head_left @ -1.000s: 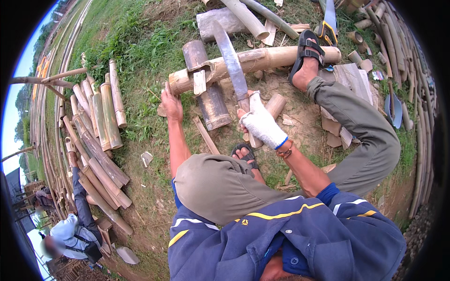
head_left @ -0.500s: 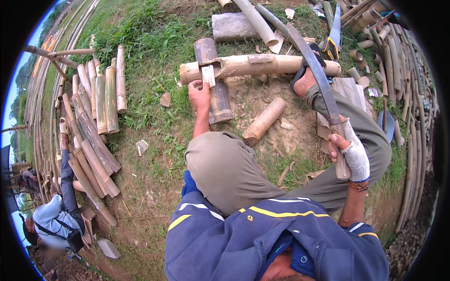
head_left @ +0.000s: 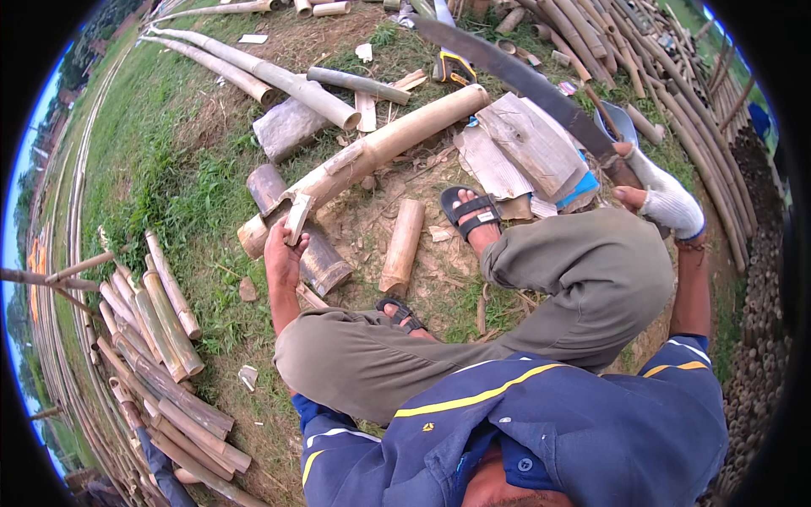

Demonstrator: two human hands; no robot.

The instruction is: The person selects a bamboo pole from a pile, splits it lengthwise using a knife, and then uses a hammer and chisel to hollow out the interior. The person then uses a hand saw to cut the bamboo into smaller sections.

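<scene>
My left hand (head_left: 284,253) is closed around the lower end of a short, pale bamboo strip (head_left: 297,215). That strip stands tilted at the notched near end of a thick tan bamboo pole (head_left: 397,145). Under this end lies a dark bamboo section (head_left: 324,264), which props it up. Off to the right, my right hand (head_left: 661,196), in a white fingerless glove, grips a machete (head_left: 530,83) by its wooden handle. The long dark blade points up and left, apart from the pole.
A loose bamboo piece (head_left: 403,247) lies before my sandalled feet. Flat wooden boards (head_left: 534,145) and a yellow-and-black-handled saw (head_left: 456,69) sit at the right. Beyond are a stone-like block (head_left: 289,129) and long poles (head_left: 262,72). Cut bamboo (head_left: 173,325) is stacked at left.
The view has turned to the right. My right arm has swung the machete outward, away from the pole. My right foot has come off the pole onto the ground. My left hand stays at the strip.
</scene>
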